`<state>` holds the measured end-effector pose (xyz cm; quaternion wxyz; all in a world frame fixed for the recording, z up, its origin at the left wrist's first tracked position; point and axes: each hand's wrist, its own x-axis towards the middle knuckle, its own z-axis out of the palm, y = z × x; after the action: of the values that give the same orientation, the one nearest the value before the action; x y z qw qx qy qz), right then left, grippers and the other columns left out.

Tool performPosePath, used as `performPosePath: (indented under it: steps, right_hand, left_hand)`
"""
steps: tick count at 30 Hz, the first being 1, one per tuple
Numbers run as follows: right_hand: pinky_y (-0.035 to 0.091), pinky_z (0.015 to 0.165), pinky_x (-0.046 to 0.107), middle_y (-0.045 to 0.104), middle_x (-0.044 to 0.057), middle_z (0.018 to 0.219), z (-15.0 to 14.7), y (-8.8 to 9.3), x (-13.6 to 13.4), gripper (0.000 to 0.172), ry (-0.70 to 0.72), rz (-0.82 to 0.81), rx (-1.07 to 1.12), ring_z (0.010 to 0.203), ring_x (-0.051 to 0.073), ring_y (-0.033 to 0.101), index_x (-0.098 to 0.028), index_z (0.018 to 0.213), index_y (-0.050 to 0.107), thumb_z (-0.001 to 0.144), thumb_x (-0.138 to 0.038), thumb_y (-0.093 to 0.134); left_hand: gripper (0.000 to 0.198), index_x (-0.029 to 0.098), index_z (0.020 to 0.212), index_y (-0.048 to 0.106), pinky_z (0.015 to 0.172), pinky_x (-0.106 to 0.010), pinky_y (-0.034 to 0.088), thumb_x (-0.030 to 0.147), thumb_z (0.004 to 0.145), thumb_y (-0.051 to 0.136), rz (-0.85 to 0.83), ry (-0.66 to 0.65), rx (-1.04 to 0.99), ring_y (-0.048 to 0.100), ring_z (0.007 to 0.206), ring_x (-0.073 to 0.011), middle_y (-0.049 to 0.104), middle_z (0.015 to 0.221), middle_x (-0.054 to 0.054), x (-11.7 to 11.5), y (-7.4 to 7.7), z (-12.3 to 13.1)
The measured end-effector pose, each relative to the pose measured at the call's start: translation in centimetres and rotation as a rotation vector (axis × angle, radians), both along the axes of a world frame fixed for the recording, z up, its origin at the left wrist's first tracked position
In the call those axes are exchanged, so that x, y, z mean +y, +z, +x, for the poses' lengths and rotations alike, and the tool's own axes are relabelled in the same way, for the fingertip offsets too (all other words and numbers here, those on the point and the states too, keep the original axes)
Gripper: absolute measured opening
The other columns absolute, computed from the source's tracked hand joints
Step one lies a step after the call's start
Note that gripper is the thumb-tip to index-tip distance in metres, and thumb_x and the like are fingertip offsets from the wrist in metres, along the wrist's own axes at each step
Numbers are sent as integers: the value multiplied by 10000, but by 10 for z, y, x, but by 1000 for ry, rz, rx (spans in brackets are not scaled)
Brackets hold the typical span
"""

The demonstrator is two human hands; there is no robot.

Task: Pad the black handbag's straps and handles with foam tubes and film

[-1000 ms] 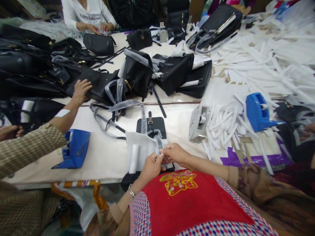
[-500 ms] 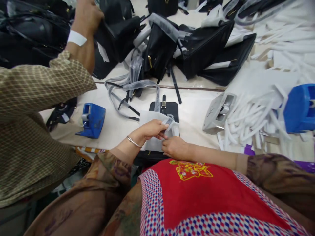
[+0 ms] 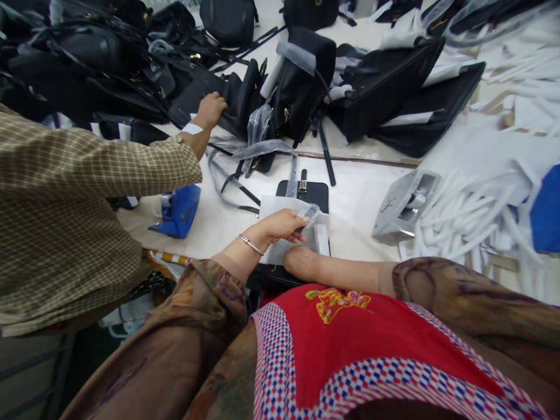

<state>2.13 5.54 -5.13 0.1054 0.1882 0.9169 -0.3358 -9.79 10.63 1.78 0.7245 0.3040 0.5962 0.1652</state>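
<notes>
The left hand [image 3: 280, 226] pinches a wrapped strap [image 3: 310, 211] over the white sheet [image 3: 273, 205] on the near worktop [image 3: 359, 216]. The strap runs far-right from its fingers [image 3: 296, 220]. The right hand [image 3: 297, 261] lies just nearer, and its grip cannot be made out.

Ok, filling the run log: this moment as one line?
left hand: pinching wrapped strap | right hand: at white sheet, grip hidden

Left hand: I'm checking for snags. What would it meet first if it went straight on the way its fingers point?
The left hand points right and pinches the plastic-wrapped strap at its fingertips, so that comes first. Past that, likely the white foam sheet, though depth is unclear.
</notes>
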Motion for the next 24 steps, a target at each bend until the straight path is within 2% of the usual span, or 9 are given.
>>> performPosePath:
  steps: [3,5,10,15,17,24]
  right_hand:
    - [487,676,312,700,99,754,5,12,9,144,81,1,-39,743,220,658,-80,752,700,825,-99,578]
    - [449,611,298,712,141,766,8,23,17,137,105,-23,-33,707,236,652,-81,775,724,757,-92,589]
    - [378,567,247,717,60,760,12,39,28,168,195,-162,52,645,165,591,-158,818,732,734,-183,589]
    - [344,571,237,696,34,729,14,33,15,186,266,-354,133,594,129,505,-156,800,712,766,-174,531]
    - [342,586,246,700,47,752,16,30,11,188,227,-311,124,615,138,519,-153,811,708,769,-173,525]
    - [324,604,291,711,116,864,11,21,-4,190,5,36,33,740,209,607,-137,841,686,799,-167,504]
  left_hand:
    - [278,140,763,525,541,-208,481,375,845,649,13,7,0,644,574,-123,553,589,37,-4,0,1]
    - [255,140,756,522,540,-205,474,347,866,624,20,11,6,636,569,-116,551,582,37,-6,1,2]
    - [254,150,746,496,534,-197,472,335,876,611,41,-12,-1,645,579,-114,535,601,50,-5,-5,4]
    - [216,151,755,510,534,-207,478,301,897,574,63,-83,-22,662,591,-122,556,637,40,-4,-20,5]
    - [217,155,752,506,535,-199,469,301,896,577,82,-103,-27,659,591,-117,557,633,40,-5,-26,3]
    - [225,160,736,491,566,-224,482,277,916,560,162,-110,1,652,594,-118,529,593,53,-19,-39,-9]
